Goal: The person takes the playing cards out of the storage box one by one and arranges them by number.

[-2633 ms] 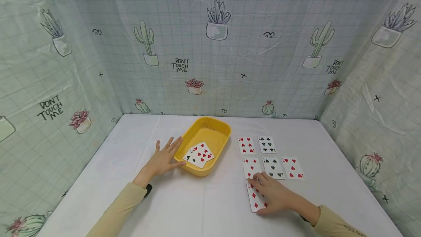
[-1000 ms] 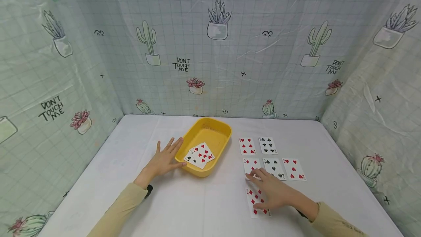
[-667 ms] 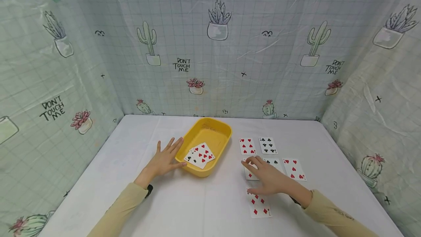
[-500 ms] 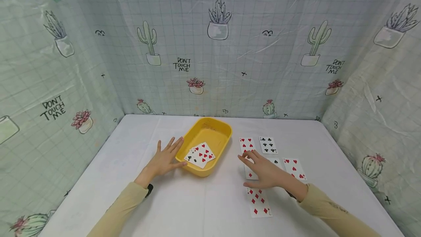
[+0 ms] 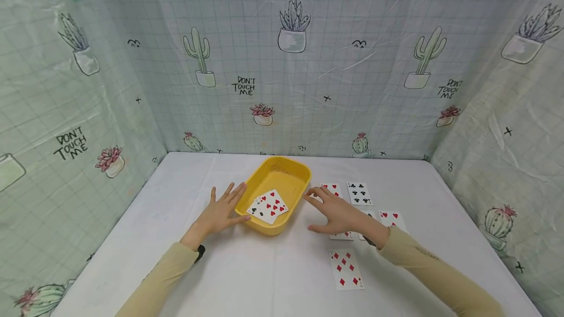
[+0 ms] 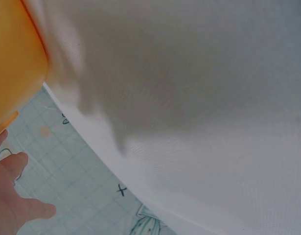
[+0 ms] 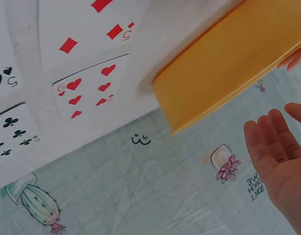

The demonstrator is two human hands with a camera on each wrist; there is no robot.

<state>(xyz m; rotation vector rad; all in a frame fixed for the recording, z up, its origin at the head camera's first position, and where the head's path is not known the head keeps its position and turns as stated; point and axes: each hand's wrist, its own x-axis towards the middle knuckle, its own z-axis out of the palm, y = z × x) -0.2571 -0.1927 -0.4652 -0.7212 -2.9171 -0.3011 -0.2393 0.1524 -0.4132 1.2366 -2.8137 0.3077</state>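
My left hand [image 5: 218,214] rests its spread fingers on the left rim of a yellow bin [image 5: 288,189]. In the bin lie overlapping playing cards, with a seven of hearts [image 5: 273,204] on top. My right hand [image 5: 332,212], fingers bent and thumb apart, is beside the bin's right side and holds nothing; the right wrist view shows its bare palm [image 7: 282,171]. Beneath it in the head view, the six of hearts [image 5: 335,190] and five of diamonds [image 5: 342,236] are partly hidden. A seven of diamonds [image 5: 346,269] lies face up nearer the front.
To the right of my right hand lie a six of clubs [image 5: 359,193] and a five of hearts [image 5: 392,219]. The five of spades [image 7: 1,81] shows at the edge of the right wrist view. A patterned curtain [image 5: 326,62] stands around the white table [image 5: 220,278].
My right hand has left the seven of diamonds and moved away and leftward to the bin's side. That card now lies uncovered, slightly nearer the front. The left hand stays at the rim.
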